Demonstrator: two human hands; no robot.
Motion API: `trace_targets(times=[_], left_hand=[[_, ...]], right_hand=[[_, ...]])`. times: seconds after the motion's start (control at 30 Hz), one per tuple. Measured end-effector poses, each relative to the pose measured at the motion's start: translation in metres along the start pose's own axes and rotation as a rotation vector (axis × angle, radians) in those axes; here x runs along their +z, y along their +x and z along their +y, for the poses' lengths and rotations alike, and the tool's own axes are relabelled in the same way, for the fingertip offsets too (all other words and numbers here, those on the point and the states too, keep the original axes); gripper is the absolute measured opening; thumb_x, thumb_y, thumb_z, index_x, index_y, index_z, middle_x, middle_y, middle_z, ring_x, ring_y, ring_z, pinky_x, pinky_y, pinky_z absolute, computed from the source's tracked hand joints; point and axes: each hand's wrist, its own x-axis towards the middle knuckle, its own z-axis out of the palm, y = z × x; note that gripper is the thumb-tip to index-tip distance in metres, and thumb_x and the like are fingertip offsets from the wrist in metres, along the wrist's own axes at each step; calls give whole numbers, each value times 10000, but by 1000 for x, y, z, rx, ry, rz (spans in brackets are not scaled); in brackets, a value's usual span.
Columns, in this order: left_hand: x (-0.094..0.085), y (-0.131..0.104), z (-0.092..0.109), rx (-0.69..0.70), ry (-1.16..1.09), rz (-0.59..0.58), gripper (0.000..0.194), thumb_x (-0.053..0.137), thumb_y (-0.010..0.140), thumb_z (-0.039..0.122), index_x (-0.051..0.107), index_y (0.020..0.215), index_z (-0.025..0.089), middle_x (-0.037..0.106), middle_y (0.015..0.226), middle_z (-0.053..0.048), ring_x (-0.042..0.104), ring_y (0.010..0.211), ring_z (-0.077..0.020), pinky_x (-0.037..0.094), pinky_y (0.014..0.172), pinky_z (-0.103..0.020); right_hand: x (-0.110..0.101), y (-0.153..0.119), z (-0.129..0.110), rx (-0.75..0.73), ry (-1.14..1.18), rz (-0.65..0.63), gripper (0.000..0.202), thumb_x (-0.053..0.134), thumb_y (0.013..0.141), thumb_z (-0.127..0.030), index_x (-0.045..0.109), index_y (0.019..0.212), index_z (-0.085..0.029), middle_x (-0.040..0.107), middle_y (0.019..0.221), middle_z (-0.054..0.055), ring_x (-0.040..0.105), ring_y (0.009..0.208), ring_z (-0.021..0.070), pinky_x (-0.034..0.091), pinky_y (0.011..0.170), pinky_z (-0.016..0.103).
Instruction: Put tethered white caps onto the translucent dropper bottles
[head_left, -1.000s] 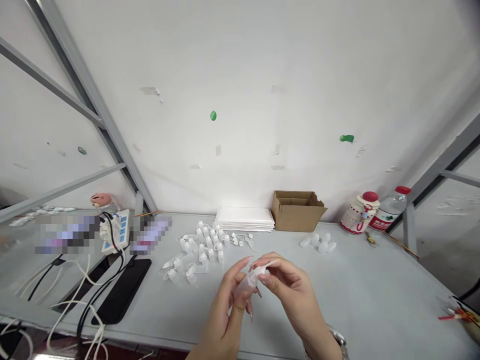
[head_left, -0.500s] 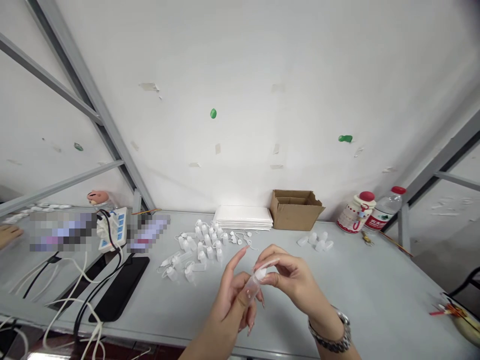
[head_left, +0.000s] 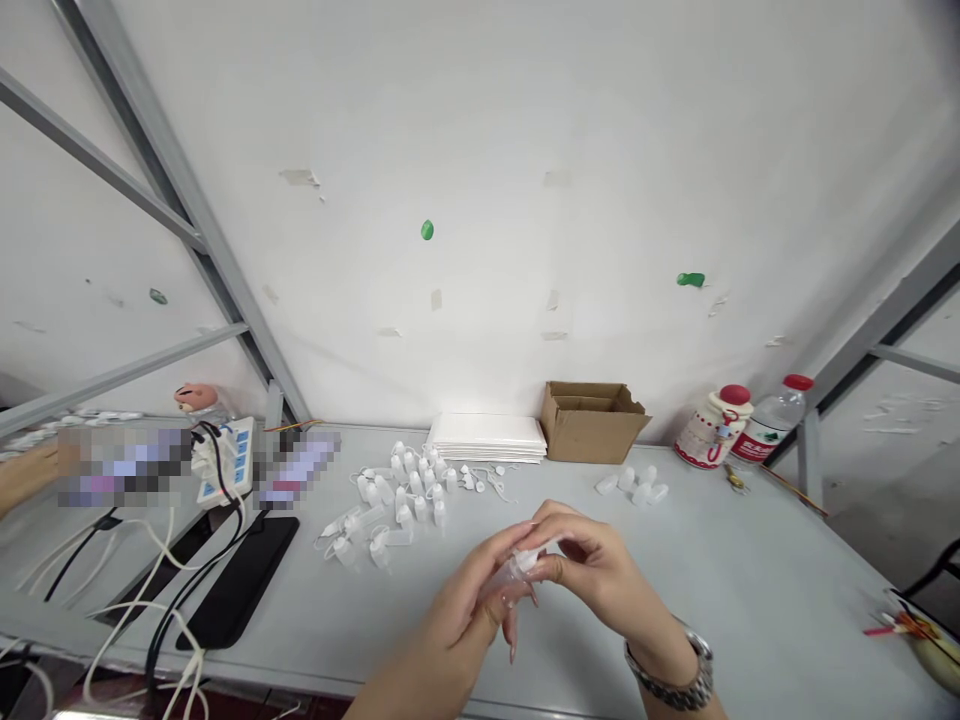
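My left hand [head_left: 466,605] is wrapped round a small translucent plastic dropper bottle [head_left: 507,577], held tilted above the grey table. At the bottle's neck, my right hand [head_left: 592,568] pinches a white cap [head_left: 527,557] between thumb and fingers; whether it is seated cannot be made out. Beyond my hands, several white caps with thin straps [head_left: 469,479] lie loose. To the left of these, several capped dropper bottles [head_left: 343,551] stand or lie in a group. Several translucent bottles that appear capless [head_left: 641,493] lie off to the right.
Against the wall are a stack of white sheets or envelopes [head_left: 486,440] and a cardboard box [head_left: 589,438]. A flask [head_left: 709,435] and a red-capped water bottle [head_left: 766,425] stand right. Left are a black phone [head_left: 240,582], cables, a power strip [head_left: 238,460] and another person's hand [head_left: 34,475].
My left fingers, spread before, have closed in round the bottle's top. Both hands have come closer together at the cap. The other person's hand at left has reached further in.
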Motion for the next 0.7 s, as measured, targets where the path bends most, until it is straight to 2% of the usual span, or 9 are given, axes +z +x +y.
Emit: trace_targets(times=[0.1,0.2,0.33,0.47,0.6,0.7], left_hand=[[0,2,-1,-15,-72,-15,456,553,781,448,539,1198,265,568,798,-40,454,562,-110,336,522,-249],[1,5,-7,-44,-110,42,465,516,782,505,551,1179,266,569,760,-30,429,526,-99,282,490,-236],[2,8,-15,4,-16,137,416,441,825,502,571,1144,270,565,831,-35,396,523,-87,285,474,-232],[2,10,-19,25,56,149,374,455,816,500,631,1013,235,509,852,-34,376,497,-68,278,426,-218],[5,10,-22,-40,-9,221,362,467,792,538,573,923,218,499,697,13,289,407,-38,204,383,-198],[9,10,-27,-39,-42,268,347,459,789,554,513,884,225,458,600,50,242,387,-35,175,379,-188]], right_hand=[[4,-1,1,16,1,12,72,649,770,-276,663,745,-211,548,719,5,554,649,135,469,629,272],[8,-2,2,23,-1,30,90,663,755,-299,663,751,-209,534,727,6,547,660,140,465,630,278],[13,0,6,24,-47,54,98,684,735,-303,676,744,-206,528,774,15,532,733,152,445,685,282],[17,1,11,50,-55,64,101,675,743,-307,673,745,-207,501,756,5,514,730,148,440,683,279],[18,0,15,80,-6,65,124,694,720,-326,668,715,-204,478,741,0,504,710,146,451,653,279],[20,1,17,81,57,69,133,714,696,-335,669,708,-211,481,741,-2,508,705,143,459,650,283]])
